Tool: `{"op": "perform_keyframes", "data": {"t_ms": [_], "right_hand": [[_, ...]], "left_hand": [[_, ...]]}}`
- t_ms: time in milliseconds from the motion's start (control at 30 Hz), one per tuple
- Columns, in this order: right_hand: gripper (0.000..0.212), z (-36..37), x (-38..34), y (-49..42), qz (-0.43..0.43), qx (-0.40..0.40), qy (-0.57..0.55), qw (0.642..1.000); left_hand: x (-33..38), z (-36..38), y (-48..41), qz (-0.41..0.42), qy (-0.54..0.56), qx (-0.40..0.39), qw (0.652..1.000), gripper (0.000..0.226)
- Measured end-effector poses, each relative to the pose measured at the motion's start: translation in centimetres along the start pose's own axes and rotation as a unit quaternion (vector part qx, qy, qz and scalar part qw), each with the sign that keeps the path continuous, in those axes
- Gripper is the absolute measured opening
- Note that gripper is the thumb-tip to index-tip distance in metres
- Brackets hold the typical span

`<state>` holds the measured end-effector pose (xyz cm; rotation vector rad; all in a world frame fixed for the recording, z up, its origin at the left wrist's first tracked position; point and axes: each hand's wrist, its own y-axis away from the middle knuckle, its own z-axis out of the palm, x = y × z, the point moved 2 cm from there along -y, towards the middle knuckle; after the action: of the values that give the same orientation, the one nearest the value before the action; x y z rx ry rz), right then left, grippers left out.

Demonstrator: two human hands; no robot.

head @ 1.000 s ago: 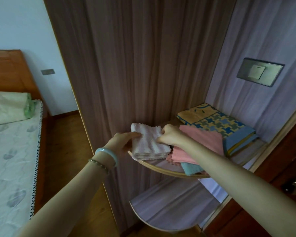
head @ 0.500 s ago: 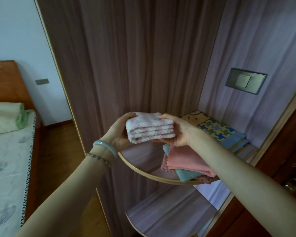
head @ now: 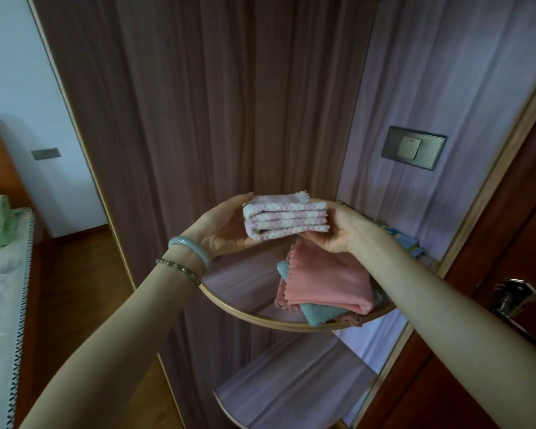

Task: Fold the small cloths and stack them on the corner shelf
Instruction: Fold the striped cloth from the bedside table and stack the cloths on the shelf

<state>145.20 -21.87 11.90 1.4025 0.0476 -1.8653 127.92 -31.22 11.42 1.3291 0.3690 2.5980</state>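
Two hands share one bundle: the left hand (head: 222, 232) cups the left end of the folded pink-and-white cloth (head: 287, 219) and the right hand (head: 338, 235) clasps the right end. The fingers curl round it and keep the layers pressed together. The cloth is level in the air above the corner shelf (head: 260, 320), touching nothing else. Below it, slightly right, a pink cloth (head: 325, 280) lies on a teal cloth (head: 317, 314), and that pile reaches the near rim. Farther right, a patterned cloth (head: 407, 244) sits by the wall. Judgement: lower it flat and keep both ends squeezed until it rests. Set it well back from the rim, then slide the fingers out sideways so the layers do not splay.
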Motion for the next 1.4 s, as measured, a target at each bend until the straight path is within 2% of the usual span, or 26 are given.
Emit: {"op": "perform_keyframes", "data": {"t_ms": [100,167,467,567,667,833,1000,1067,1167,1267,1400], "right_hand": [[0.023,-1.4,-0.7,0.2,-0.017,0.036,-0.010,0.999],[0.021,-2.3,-0.9,0.1,-0.026,0.054,-0.004,0.998],[0.017,-8.3,-2.6,0.6,-0.047,0.155,-0.023,0.986],[0.011,-10.2,-2.6,0.7,-0.054,0.174,-0.041,0.982],[0.009,-11.9,-2.9,-0.2,-0.066,0.183,-0.071,0.978],[0.022,-14.1,-4.4,-3.8,-0.079,0.193,-0.104,0.972],[0.006,-15.1,-5.4,-8.7,-0.061,0.175,-0.133,0.974],[0.014,-15.4,-5.5,-10.4,-0.052,0.164,-0.142,0.975],[0.015,-15.5,-5.5,-12.0,-0.039,0.165,-0.140,0.975],[0.034,-15.9,-5.5,-13.1,-0.042,0.175,-0.156,0.971],[0.039,-16.5,-5.2,-13.9,-0.024,0.185,-0.136,0.973]], "left_hand": [[0.4,-0.1,-0.6,-0.024,0.003,-0.080,0.997,0.052],[0.8,0.2,-1.8,-0.023,-0.022,-0.102,0.994,0.051],[0.7,3.2,-9.7,-0.027,-0.098,-0.035,0.994,0.005],[-0.2,3.8,-12.6,-0.036,-0.112,-0.012,0.993,0.015],[-0.8,4.4,-15.4,-0.025,-0.102,0.003,0.994,0.015],[-0.9,5.2,-19.6,0.012,-0.066,0.071,0.995,0.017],[-0.7,4.4,-22.8,0.041,-0.016,0.116,0.992,0.014],[-1.0,3.8,-23.8,0.026,0.017,0.140,0.990,0.018],[-2.0,3.3,-24.6,-0.027,-0.007,0.155,0.987,0.032],[-2.4,3.5,-25.1,-0.056,-0.034,0.152,0.986,0.022],[-2.9,3.8,-26.2,-0.044,-0.038,0.172,0.983,0.016]]}}
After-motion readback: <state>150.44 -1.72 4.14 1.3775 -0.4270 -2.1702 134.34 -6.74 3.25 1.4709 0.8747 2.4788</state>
